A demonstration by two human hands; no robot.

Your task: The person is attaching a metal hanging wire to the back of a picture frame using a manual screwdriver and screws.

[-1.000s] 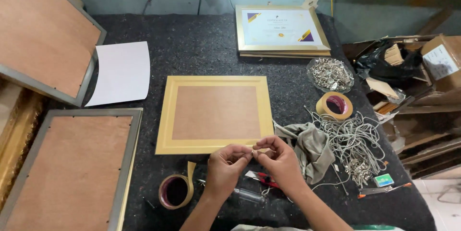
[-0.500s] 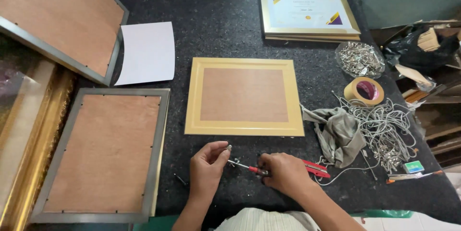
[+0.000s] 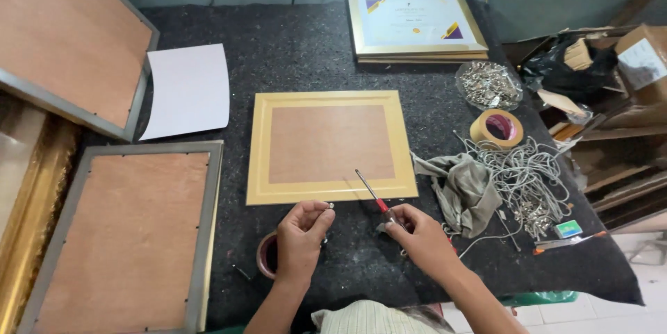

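Leftmost, a grey-framed backing board [image 3: 118, 237] lay face down on the dark felt table [image 3: 299, 49], with a second grey-framed board [image 3: 66, 35] leaning at the upper left corner and a curled white sheet [image 3: 186, 89] beside it; near the centre, a gold frame [image 3: 328, 145] rested back-side up, its brown board showing; just below it the left hand [image 3: 302, 233] pinched a small metal fitting [image 3: 331, 205] between fingertips, above a roll of brown tape [image 3: 267, 254]; the right hand [image 3: 420, 237] gripped a red-handled screwdriver [image 3: 372, 194], its tip lying over the frame's lower edge; farther right sat a crumpled grey cloth [image 3: 462, 185], a tangle of grey cord [image 3: 524, 167], a tan tape roll [image 3: 497, 128] and a clear bowl of metal hardware [image 3: 488, 85]; a framed certificate [image 3: 415, 23] lay flat at the far edge.
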